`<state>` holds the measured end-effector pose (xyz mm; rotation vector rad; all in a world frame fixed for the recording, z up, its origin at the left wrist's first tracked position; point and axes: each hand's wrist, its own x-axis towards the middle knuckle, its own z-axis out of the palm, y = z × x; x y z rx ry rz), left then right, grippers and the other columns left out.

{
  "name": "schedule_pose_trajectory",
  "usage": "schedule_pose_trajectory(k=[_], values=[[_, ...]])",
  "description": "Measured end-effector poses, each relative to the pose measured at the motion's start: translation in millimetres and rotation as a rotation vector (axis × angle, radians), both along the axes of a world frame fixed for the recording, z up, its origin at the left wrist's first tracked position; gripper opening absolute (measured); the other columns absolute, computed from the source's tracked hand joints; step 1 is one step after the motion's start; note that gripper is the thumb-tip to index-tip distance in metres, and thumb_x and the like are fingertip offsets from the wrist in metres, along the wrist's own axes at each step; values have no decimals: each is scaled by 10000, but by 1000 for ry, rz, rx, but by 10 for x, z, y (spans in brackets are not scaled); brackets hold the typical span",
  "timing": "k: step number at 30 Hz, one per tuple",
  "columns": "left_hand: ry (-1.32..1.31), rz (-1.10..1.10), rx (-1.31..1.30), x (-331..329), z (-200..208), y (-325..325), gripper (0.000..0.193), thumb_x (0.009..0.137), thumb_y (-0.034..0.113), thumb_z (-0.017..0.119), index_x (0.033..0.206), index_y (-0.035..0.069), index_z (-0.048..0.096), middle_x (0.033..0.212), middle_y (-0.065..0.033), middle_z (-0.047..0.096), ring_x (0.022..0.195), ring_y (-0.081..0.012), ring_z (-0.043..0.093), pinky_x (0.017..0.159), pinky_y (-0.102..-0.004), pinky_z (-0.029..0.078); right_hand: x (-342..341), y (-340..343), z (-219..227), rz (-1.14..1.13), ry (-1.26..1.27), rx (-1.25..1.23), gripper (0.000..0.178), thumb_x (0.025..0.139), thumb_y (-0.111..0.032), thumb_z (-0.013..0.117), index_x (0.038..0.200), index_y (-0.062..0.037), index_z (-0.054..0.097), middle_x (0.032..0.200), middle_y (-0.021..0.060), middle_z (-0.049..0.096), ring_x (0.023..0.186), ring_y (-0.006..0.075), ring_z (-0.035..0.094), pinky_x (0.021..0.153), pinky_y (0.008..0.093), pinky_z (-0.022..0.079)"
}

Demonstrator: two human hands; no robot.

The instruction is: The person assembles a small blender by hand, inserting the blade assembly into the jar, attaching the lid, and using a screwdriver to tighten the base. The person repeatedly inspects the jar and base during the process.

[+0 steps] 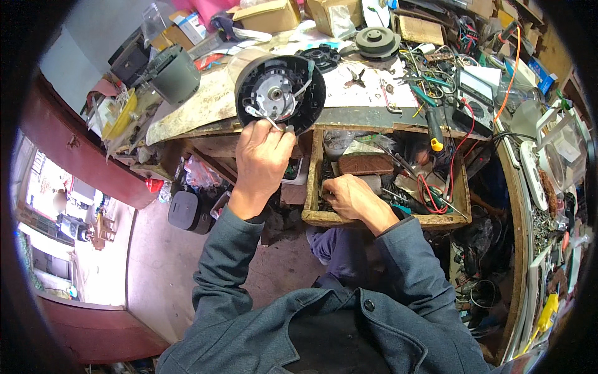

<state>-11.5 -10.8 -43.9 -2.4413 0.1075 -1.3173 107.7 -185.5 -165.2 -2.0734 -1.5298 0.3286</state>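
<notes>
A black round appliance housing (316, 93), with a silver metal disc (272, 93) inside, is tilted toward me at the bench's front edge. My left hand (263, 159) is closed at its near rim, fingers gripping there beside a whitish wire or strip (265, 116). Inside the open wooden drawer (386, 219) my right hand (356, 198) reaches to the left side, fingers curled and pressed together; what they hold, if anything, is hidden. A brown block (365, 164) and red leads (428, 194) lie near it in the drawer.
On the bench are a grey round part (377, 42), a screwdriver (434, 128) with a black and yellow handle overhanging the edge, a hex key (389, 96), and a multimeter (474, 103). A dark grey pot-shaped housing (173, 75) stands left. Clutter lines the right side.
</notes>
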Motion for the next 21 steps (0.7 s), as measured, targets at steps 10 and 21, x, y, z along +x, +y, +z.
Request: schedule_pose_trajectory(k=[10, 21], values=[[12, 30, 2, 54, -57, -23, 58, 787, 111, 706, 812, 111, 654, 821, -12, 636, 926, -196, 630, 836, -357, 489, -19, -9, 78, -5, 20, -33, 181, 838, -145, 649, 914, 9, 705, 891, 275, 712, 907, 472, 698, 807, 545, 552], [50, 24, -12, 146, -144, -69, 79, 798, 92, 719, 875, 92, 702, 819, -22, 643, 920, -213, 628, 840, -369, 478, -23, -12, 88, -4, 26, -34, 180, 840, -145, 649, 915, 9, 706, 888, 271, 713, 906, 472, 697, 800, 545, 550]])
